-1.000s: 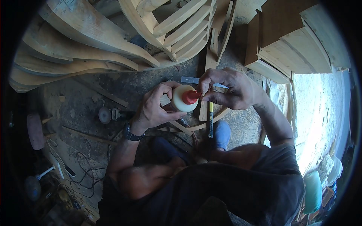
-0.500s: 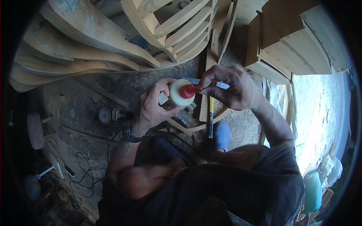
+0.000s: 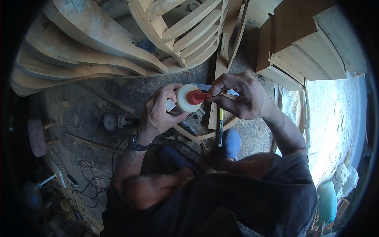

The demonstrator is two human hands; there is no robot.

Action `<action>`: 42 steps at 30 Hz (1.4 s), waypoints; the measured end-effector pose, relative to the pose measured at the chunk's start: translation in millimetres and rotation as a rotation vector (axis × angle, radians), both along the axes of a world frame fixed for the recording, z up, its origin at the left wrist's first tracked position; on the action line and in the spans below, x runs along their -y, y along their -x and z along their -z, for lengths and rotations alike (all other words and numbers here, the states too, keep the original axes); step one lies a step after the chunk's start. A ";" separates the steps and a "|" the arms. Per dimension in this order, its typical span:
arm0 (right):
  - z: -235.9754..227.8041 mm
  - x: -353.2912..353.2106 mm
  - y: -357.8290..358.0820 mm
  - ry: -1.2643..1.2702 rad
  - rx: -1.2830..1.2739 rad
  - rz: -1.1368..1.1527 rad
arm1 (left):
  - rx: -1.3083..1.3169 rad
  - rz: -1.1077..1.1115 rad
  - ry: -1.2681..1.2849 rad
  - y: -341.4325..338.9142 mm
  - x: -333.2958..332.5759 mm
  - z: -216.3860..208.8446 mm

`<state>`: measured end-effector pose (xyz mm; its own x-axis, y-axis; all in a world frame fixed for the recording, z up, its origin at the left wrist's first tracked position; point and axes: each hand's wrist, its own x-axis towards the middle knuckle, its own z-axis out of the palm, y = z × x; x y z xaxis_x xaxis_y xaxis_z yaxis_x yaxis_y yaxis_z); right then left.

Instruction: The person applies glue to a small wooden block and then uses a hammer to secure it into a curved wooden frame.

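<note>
My left hand (image 3: 159, 108) is wrapped around a cream-coloured squeeze bottle (image 3: 184, 105), which is tilted with its top toward my right. A red nozzle cap (image 3: 195, 97) sits on the bottle. My right hand (image 3: 241, 95) pinches the narrow tip of this cap between thumb and index finger. What lies between those fingertips is too small to make out. A pale blade-like strip (image 3: 231, 92) shows partly behind the right hand; I cannot tell whether it is held.
Curved wooden frames (image 3: 173, 33) stand at the far side, with wooden boxes (image 3: 304, 47) at far right. Below on the floor are a yellow-and-black tool (image 3: 220, 128), wood strips (image 3: 100, 141), an angle grinder (image 3: 114, 122) and loose cables (image 3: 89, 183).
My right hand has shifted slightly down and right, still pinching the nozzle tip. The bottle has moved a little left in my left hand.
</note>
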<state>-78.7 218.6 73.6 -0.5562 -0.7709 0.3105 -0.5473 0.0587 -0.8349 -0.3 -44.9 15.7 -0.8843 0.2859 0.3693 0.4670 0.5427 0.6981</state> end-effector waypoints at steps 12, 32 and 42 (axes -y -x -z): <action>-8.9 -0.5 3.6 -0.024 -0.135 -0.068 | -0.042 0.010 0.042 0.3 -0.2 -2.2; -9.5 -0.9 -2.3 -0.011 0.147 -0.019 | -0.064 -0.005 0.008 0.2 0.6 -3.8; -1.8 5.4 -12.7 0.009 0.056 0.190 | -0.100 -0.059 0.011 0.1 0.6 -3.6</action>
<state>-66.0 213.2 75.4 -0.7082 -0.6478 0.2809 -0.4795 0.1493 -0.8647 -0.4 -45.4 19.3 -0.8585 0.2392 0.4537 0.5013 0.5783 0.6436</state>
